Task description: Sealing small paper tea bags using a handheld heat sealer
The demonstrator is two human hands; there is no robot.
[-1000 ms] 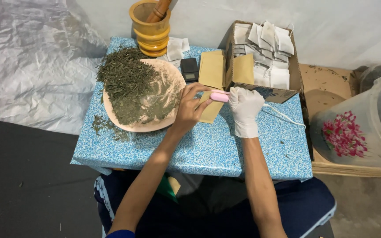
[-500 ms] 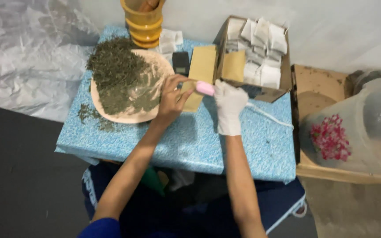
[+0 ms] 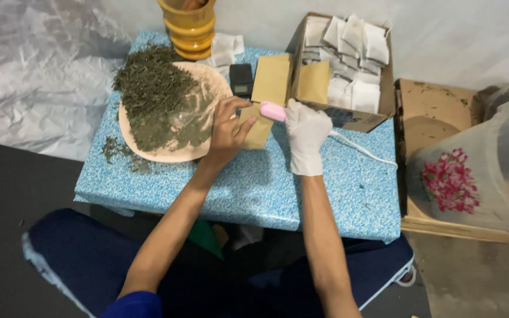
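My left hand (image 3: 228, 131), bare, pinches a brown paper pouch (image 3: 258, 131) at the edge of a round pinkish tray (image 3: 175, 154) heaped with dried green leaves (image 3: 157, 97). My right hand (image 3: 306, 136), in a white glove, grips a small pink corded sealer (image 3: 273, 111) and presses it on the pouch's top edge. A white cord (image 3: 363, 150) trails right from the sealer over the blue patterned table (image 3: 254, 182).
A cardboard box (image 3: 349, 65) of white sachets and brown pouches stands at the back right. A yellow mortar (image 3: 188, 26), a small black scale (image 3: 241, 80) and loose sachets sit behind the tray. A translucent flowered bin (image 3: 478, 171) stands right of the table. Crumpled plastic sheet lies left.
The view has tilted and shifted, so the table sits differently in frame. Both hands stay together at the pouch with the pink sealer; little else has moved.
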